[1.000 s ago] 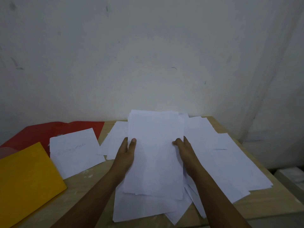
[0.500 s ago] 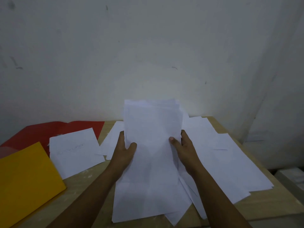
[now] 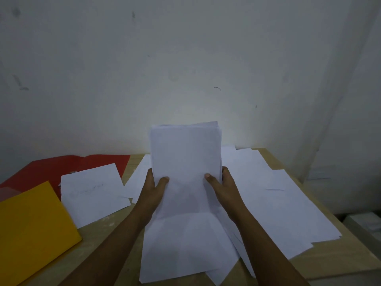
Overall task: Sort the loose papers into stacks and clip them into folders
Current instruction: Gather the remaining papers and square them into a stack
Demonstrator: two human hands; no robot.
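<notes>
From the head camera, the only view I have, I see both hands up in front of me gripping a thick upright sheaf of white paper sheets (image 3: 185,162), its lower edge resting on the loose white sheets spread flat over the pale wooden table (image 3: 334,263). My left hand (image 3: 151,190) clamps the sheaf's left edge, thumb pressed on the front face, fingers wrapped behind; my right hand (image 3: 223,187) mirrors that on the right edge, thumb forward, fingers hidden at the back. The top edges look nearly flush, with a few corners poking out at upper right, so I judge this is the squaring-up step for a first stack. Plenty is left: a wide spread of scattered white pages (image 3: 278,203) lies to the right and beneath the sheaf, unsorted. To the left, a single white sheet with faint handwriting (image 3: 92,193) lies apart, overlapping a flat red folder (image 3: 51,168) near the wall. A yellow-orange folder (image 3: 31,234) sits closed at the near left corner. I see no clip anywhere and nothing inside either folder, so by my reckoning the filing has not begun and we're early in the job.
</notes>
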